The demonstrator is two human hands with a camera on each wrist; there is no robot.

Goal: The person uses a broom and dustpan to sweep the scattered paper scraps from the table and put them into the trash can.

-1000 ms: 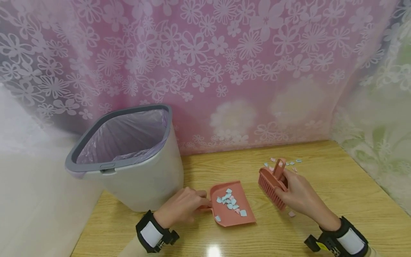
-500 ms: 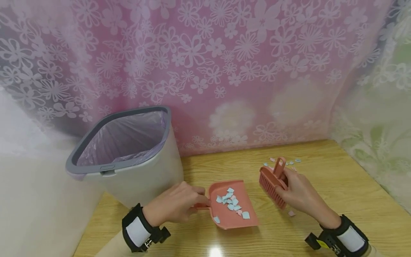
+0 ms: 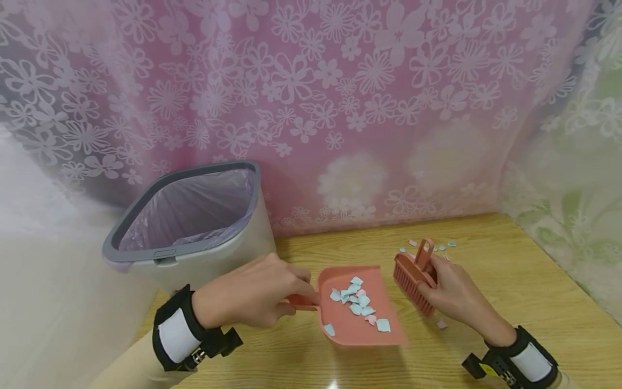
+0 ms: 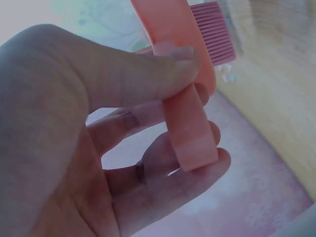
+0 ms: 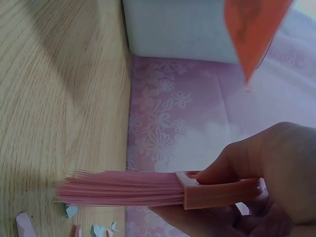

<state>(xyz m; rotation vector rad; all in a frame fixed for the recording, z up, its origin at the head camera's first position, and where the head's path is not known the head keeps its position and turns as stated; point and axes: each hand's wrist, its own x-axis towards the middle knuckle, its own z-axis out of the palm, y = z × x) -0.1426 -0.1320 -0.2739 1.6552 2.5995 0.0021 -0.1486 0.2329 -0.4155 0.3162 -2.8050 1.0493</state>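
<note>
A coral dustpan (image 3: 350, 324) carries several light blue and pink paper scraps (image 3: 357, 302). Its short handle (image 4: 190, 133) is pinched between the thumb and fingers of my left hand (image 3: 257, 292), and the pan is raised off the table. To the right, my right hand (image 3: 454, 292) grips a coral hand brush (image 3: 413, 278) by its body. In the right wrist view the brush's pink bristles (image 5: 123, 188) point toward the table surface. More paper scraps (image 3: 439, 247) lie on the table behind the brush, and one pink scrap (image 3: 441, 324) lies in front of it.
A grey-rimmed trash bin (image 3: 233, 265) with a purple liner (image 3: 194, 205) stands at the left, behind my left hand. The wood-grain table (image 3: 335, 246) ends at a pink floral curtain (image 3: 301, 135) at the back. Pale green floral cloth (image 3: 573, 205) hangs at the right.
My left hand has lifted the dustpan from the table with the scraps still in it, and the left wrist has shifted leftward. The right hand and brush have barely moved.
</note>
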